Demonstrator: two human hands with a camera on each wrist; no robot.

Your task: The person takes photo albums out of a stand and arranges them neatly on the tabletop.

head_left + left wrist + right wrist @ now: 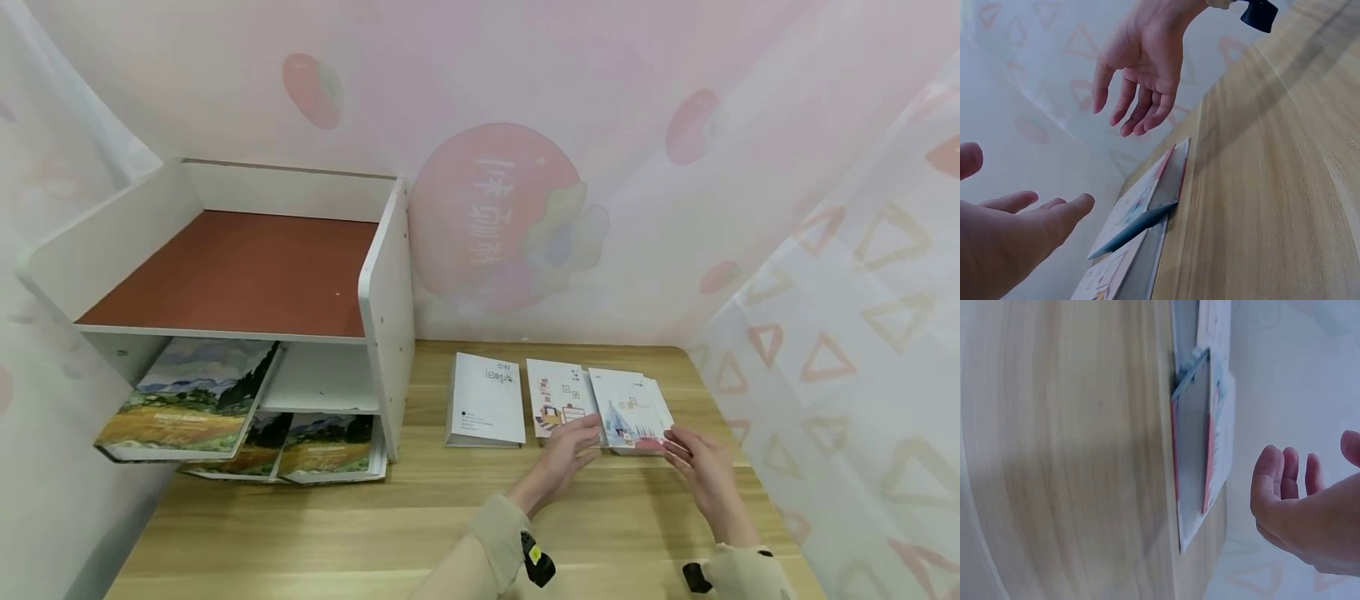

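Three pale-covered books lie on the wooden desk. The rightmost, with a tent drawing (pixel 621 404), sits between my two hands, its left edge against the middle book with its small illustrations (pixel 558 387). My left hand (pixel 562 457) hovers by the near edges of these two books, fingers extended. To the right of the tent book is my right hand (pixel 703 471), its fingers loosely bent. In the wrist views both hands hold nothing and stand apart from the books. The tent book (pixel 1191 444) looks slightly skewed there. Farther left lies a plain white book (pixel 486 400).
A white two-tier shelf (pixel 386 333) with a reddish-brown top panel (pixel 247 271) stands at the left. Thick landscape-covered books (pixel 198 392) fill part of its lower compartments and jut out in front. Printed curtains hang behind and beside the desk (pixel 360 533).
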